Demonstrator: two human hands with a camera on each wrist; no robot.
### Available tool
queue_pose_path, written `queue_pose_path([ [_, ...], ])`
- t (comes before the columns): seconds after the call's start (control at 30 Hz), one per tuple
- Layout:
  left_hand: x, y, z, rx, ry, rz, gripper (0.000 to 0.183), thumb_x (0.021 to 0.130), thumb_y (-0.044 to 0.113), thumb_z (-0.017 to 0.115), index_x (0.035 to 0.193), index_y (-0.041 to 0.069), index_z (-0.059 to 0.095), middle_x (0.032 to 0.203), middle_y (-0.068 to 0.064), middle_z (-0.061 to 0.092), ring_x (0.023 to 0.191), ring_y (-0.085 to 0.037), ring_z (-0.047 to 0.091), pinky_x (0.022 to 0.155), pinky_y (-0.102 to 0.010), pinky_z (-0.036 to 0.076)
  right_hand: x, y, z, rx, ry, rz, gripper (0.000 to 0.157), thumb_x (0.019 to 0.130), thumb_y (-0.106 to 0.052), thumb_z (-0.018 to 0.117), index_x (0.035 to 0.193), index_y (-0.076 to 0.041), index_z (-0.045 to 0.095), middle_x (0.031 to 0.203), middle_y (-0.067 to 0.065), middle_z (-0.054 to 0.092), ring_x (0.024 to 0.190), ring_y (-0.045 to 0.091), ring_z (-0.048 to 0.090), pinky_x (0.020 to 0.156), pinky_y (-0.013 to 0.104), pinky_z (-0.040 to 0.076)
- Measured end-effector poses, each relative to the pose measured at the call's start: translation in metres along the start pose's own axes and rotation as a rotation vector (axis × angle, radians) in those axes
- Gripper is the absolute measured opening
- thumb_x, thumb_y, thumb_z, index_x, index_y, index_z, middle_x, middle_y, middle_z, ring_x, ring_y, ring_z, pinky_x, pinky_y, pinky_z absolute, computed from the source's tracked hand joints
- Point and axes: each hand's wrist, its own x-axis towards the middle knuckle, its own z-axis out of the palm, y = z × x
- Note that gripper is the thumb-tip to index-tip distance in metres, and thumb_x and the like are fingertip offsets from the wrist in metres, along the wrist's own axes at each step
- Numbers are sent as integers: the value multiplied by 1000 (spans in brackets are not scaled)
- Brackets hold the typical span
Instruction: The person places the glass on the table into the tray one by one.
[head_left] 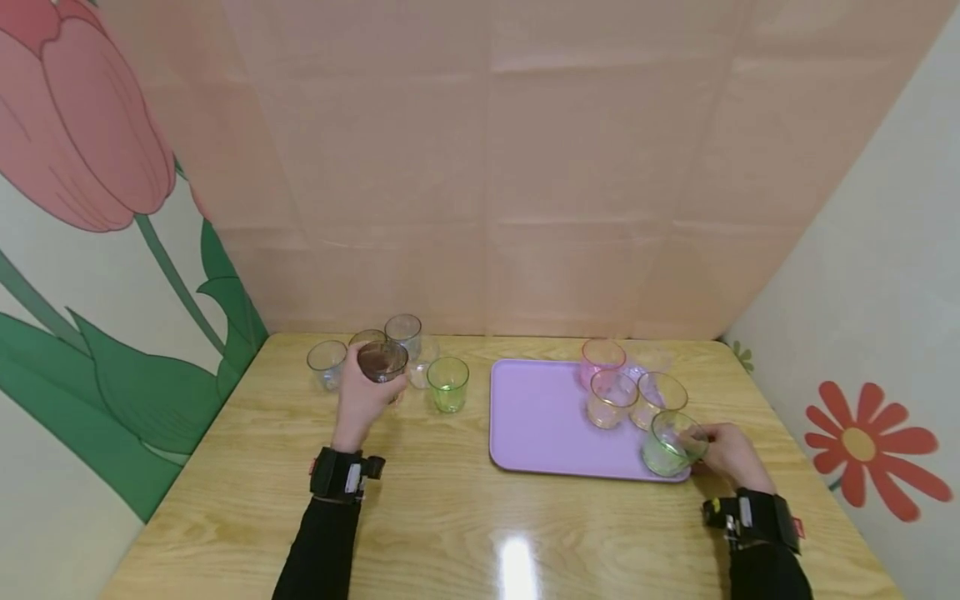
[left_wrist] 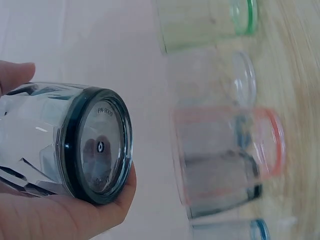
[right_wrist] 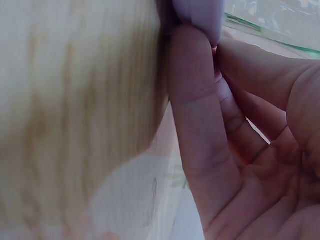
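dark glass [head_left: 383, 362] is being gripped by the left hand [head_left: 362, 396]; the right hand [head_left: 733, 454] is pinching the purple tray [head_left: 540, 421].

My left grip [left_wrist: 55, 215] holds a dark-rimmed faceted glass tumbler [left_wrist: 60, 140], one digit above it on my screen and the rest of the hand below, clear of the worktop [left_wrist: 302, 100]. Its base faces my wrist camera, raised lettering around it, and I can make out fingertips through the glass. Beyond, sideways to me, stand a green glass [left_wrist: 205, 25], a clear glass [left_wrist: 244, 80], a red-tinted glass [left_wrist: 275, 142] with a dark glass [left_wrist: 215, 207] partly behind, and a blue glass [left_wrist: 225, 231] cut off by the bottom edge.
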Motion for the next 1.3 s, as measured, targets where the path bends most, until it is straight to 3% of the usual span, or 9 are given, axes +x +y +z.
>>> queue_pose_path([
  [0.13, -3, 4, 12, 7, -48, 16, 80, 73, 11, 83, 140, 6, 39, 126, -20, 55, 113, -33, 57, 78, -35, 55, 1, 0, -1, 13, -10, 12, 33, 94, -22, 65, 104, 9, 68, 99, 19, 65, 80, 19, 60, 65, 32, 56],
  [0.37, -8, 13, 31, 35, -103, 52, 81, 76, 16, 82, 143, 9, 38, 127, -16, 56, 115, -31, 57, 91, -43, 52, 1, 1, -1, 29, -24, 39, 36, 95, -25, 65, 108, 9, 68, 100, 17, 67, 82, 20, 61, 65, 32, 55],
  [0.5, -13, 20, 48, 31, -169, 111, 77, 76, 15, 81, 140, 9, 40, 124, -15, 59, 115, -32, 57, 92, -43, 51, 2, -1, -1, 9, -16, 32, 36, 94, -26, 66, 106, 7, 69, 102, 19, 66, 83, 20, 61, 65, 31, 54],
  [0.7, -20, 27, 80, 48, -215, 206, 67, 71, 15, 83, 128, 6, 49, 116, -14, 64, 108, -28, 62, 89, -39, 52, 2, -2, -2, 2, -13, 32, 31, 94, -24, 66, 100, 6, 69, 98, 17, 65, 83, 22, 60, 65, 32, 55],
  [0.83, -27, 26, 101, 40, -279, 211, 70, 71, 18, 84, 130, 6, 48, 115, -15, 64, 107, -29, 62, 87, -35, 54, 2, -2, -1, 9, -25, 63, 35, 93, -27, 67, 106, 5, 70, 102, 17, 67, 88, 25, 61, 66, 31, 53],
  [1.03, -38, 29, 129, 67, -359, 185, 72, 71, 21, 85, 132, 9, 48, 115, -9, 65, 105, -21, 62, 87, -30, 53, 1, -2, -1, -22, -15, 30, 36, 92, -28, 69, 105, 6, 71, 110, 24, 66, 92, 27, 60, 66, 30, 52],
  [1.3, -49, 28, 164, 116, -477, 192, 74, 69, 27, 87, 131, 14, 49, 115, -7, 65, 104, -23, 64, 85, -24, 51, 3, 1, -1, -33, -13, 22, 40, 91, -30, 69, 108, 7, 69, 114, 26, 65, 95, 28, 59, 67, 29, 52],
])
